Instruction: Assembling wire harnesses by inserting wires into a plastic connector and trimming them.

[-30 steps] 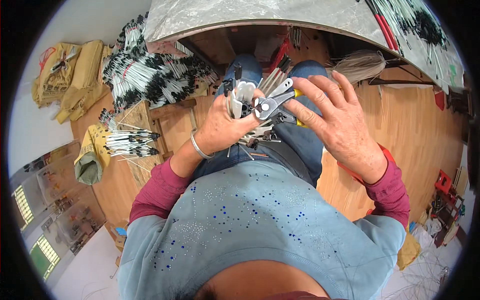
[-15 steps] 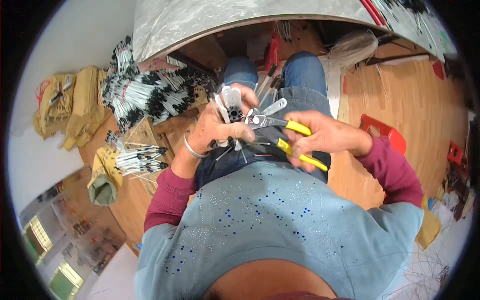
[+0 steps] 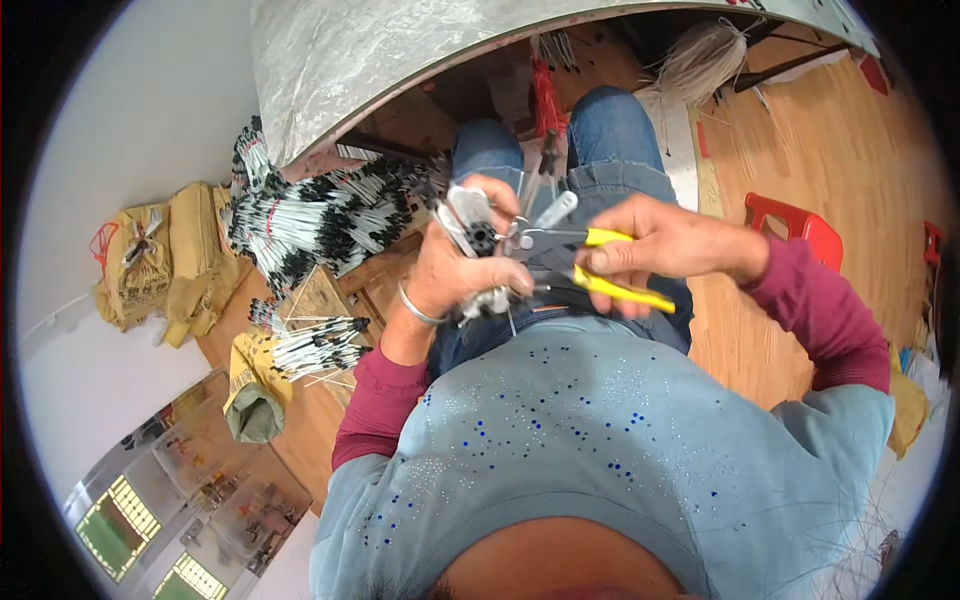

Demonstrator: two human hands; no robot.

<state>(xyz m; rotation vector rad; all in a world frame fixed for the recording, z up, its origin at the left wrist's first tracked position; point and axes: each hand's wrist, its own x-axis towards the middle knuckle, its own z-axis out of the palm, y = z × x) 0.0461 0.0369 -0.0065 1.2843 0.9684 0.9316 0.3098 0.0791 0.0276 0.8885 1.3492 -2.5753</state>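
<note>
My left hand (image 3: 445,275) is closed around a ribbed assembly with a round black hub (image 3: 481,237) and white and grey metal ribs, like part of an umbrella frame. Its thumb presses near the hub, and several thin rods stick out around the fingers. My right hand (image 3: 660,240) grips yellow-handled pliers (image 3: 640,292), with the handles apart. The jaws of the pliers lie against the ribs on the right side of the hub; the exact spot they touch is blurred. A pale flat strip with holes (image 3: 557,209) juts out above the pliers. All this is over my lap.
A grey-topped table (image 3: 350,80) curves ahead of my knees. On the left lie piled bundles of white rods with black ends (image 3: 300,220), a smaller bundle (image 3: 318,347) and tan sacks (image 3: 195,250). A red stool (image 3: 800,228) stands to the right on the wooden floor.
The whole view has shifted, with the surroundings sliding lower on the left. The ribbed assembly has turned slightly in my left hand. The pliers stay beside the hub, their handles at a flatter angle.
</note>
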